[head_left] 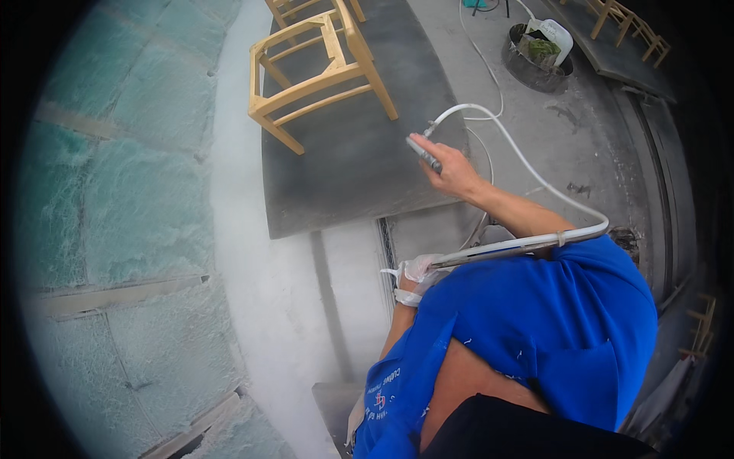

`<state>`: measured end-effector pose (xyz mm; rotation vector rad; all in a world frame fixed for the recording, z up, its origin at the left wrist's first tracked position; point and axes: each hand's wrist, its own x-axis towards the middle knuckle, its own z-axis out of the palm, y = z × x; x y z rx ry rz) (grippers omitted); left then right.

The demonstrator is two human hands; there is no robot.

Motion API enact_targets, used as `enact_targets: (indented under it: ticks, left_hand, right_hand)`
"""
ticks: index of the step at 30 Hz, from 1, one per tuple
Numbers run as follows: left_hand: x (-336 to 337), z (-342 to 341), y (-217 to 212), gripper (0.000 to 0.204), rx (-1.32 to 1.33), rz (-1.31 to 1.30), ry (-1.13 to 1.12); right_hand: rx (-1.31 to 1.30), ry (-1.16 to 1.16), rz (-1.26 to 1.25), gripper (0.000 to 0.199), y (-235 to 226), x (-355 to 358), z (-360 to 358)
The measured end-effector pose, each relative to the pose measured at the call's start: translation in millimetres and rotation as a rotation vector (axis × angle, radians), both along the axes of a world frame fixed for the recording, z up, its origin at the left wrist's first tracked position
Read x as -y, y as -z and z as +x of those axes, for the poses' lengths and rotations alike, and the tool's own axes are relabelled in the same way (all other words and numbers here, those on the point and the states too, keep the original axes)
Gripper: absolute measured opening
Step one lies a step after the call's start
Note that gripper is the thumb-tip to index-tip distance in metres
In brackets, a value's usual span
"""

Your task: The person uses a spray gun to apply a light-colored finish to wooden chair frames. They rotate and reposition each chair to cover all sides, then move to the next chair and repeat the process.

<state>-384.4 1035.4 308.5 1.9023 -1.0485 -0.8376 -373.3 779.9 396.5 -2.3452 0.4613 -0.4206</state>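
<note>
Spray gun (422,151) gripped near wooden chair frame (306,93)

The gun's grey body is wrapped by the closed right hand (453,171), mid-frame. Below, how far the gloved left hand (417,274) is opened, or whether the white hose (468,106) is held, cannot be told. The frame is carried by the dark desk (359,168), upper centre.

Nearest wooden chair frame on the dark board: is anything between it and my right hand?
Nothing separate is visible in the way. Your right hand holds a grey tool toward the wooden chair frame, and the dark board shows between them. The white hose curves off to the right, away from the frame.
</note>
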Motion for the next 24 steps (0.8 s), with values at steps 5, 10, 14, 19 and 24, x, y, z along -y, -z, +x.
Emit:
enact_targets:
  ticks: [5, 10, 14, 19, 24]
  left_hand:
    - [97.1, -15.7, 22.5, 0.022, -0.067, -0.121, 0.181]
    - [233.9, -67.2, 83.2, 0.02, -0.172, -0.123, 0.26]
    - [378.6, -109.4, 103.9, 0.017, -0.647, -0.064, 0.204]
    - [483.7, -121.9, 81.5, 0.016, -0.208, -0.162, 0.283]
    - [551.1, -123.4, 71.1, 0.026, -0.035, -0.143, 0.414]
  right_hand:
    - [0.047, -0.213, -0.317, 0.09, 4.5, 62.9, -17.1]
    - [-0.122, -0.528, -0.411, 0.081, 34.9, 167.7, -12.8]
    - [-0.51, -0.81, -0.363, 0.077, 68.9, 271.8, -40.9]
    - [-0.605, -0.843, -0.383, 0.083, 34.5, 360.8, -39.1]
    - [0.137, -0.806, -0.094, 0.073, -53.3, 397.1, 23.6]
